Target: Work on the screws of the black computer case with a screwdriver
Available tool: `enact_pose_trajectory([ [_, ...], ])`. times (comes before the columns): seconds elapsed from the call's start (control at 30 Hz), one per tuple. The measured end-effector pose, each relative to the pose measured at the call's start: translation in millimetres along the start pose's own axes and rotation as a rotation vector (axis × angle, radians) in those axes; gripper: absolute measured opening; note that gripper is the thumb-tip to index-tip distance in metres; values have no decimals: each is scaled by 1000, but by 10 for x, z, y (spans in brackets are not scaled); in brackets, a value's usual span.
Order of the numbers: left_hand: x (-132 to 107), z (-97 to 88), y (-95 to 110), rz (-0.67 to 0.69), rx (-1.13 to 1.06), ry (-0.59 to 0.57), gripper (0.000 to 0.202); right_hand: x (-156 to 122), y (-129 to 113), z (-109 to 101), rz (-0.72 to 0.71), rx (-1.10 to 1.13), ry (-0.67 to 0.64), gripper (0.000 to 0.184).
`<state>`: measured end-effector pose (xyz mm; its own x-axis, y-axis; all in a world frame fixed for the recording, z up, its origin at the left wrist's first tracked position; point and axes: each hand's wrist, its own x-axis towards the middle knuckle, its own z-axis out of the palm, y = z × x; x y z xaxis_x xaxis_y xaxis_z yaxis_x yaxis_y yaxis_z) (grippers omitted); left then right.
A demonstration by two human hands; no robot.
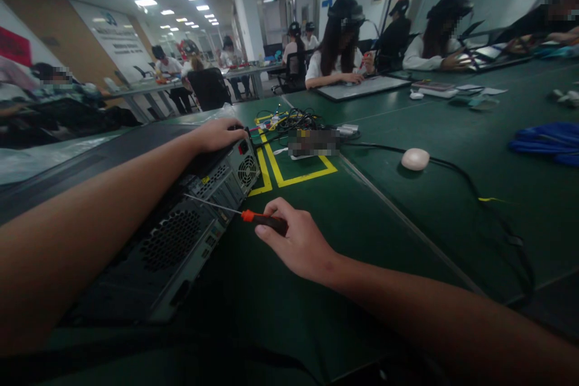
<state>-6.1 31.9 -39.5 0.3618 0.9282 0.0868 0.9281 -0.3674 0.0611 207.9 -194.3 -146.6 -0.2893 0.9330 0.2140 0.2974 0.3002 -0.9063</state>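
Observation:
A black desktop computer case lies on the green table with its rear panel towards me. My left hand rests flat on the case's top near the power supply fan, its fingers reaching to the edge and partly hidden. In my right hand is a screwdriver with an orange and black handle. Its thin shaft points left, and the tip meets or nearly meets the rear panel near the expansion slots; contact is too small to tell.
Beyond the case lie tangled cables by yellow tape markings. A pale rounded mouse-like object sits beside a black cable. Blue gloves or cloth lie at the right. Several people work at tables behind.

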Motion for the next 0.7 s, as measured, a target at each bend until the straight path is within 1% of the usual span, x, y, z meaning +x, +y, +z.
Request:
enact_pose_trajectory([
  [0.17, 12, 10, -18, 13, -9, -6, 72, 10, -18, -15, -10, 5, 19, 11],
  [0.37, -8, 2, -1, 10, 7, -1, 74, 15, -15, -18, -73, -43, 9, 20],
  [0.57, -25, -5, 29, -5, -2, 2, 71, 12, 9, -5, -18, 116, -28, 14],
  [0.7, -13, 2, 13, 5, -23, 12, 67, 28, 35, -34, -22, 112, -20, 14],
])
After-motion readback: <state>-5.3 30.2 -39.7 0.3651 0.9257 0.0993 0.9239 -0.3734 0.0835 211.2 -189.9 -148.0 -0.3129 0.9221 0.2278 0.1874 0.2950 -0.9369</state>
